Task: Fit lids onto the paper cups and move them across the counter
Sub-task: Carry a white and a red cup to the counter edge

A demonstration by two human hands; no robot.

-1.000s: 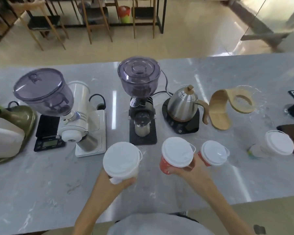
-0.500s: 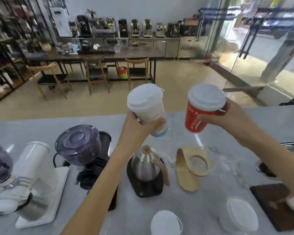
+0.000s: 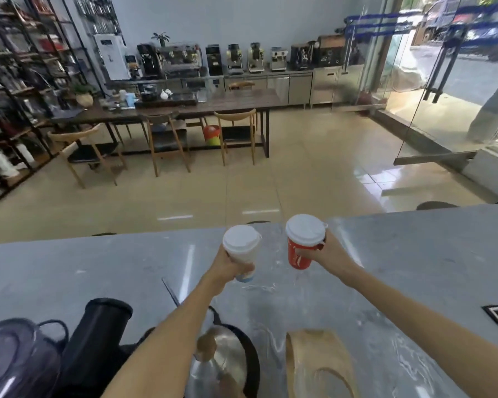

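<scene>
Gripping white cup [image 3: 243, 252] with left hand [image 3: 228, 262], red cup [image 3: 299, 254] with right hand [image 3: 329, 251], 12 o'clock on counter [image 3: 414, 254]. Probably light, crushable paper; hold mid-wall, squeeze gently.

- The left hand [image 3: 227, 264] grips a white cup [image 3: 242, 251] with a white lid [image 3: 241, 239], held out toward the far side of the grey counter [image 3: 98, 268].
- The right hand [image 3: 328, 251] grips a red cup [image 3: 298, 255], also lidded [image 3: 306, 228], just right of the white one; the cups stay apart.
- Near the bottom edge stand a kettle [image 3: 224, 360], a wooden stand [image 3: 316, 360] and a black grinder [image 3: 95, 334].
- Beyond the counter are chairs [image 3: 236, 133], a long table [image 3: 184, 106] and machines along the far wall.
</scene>
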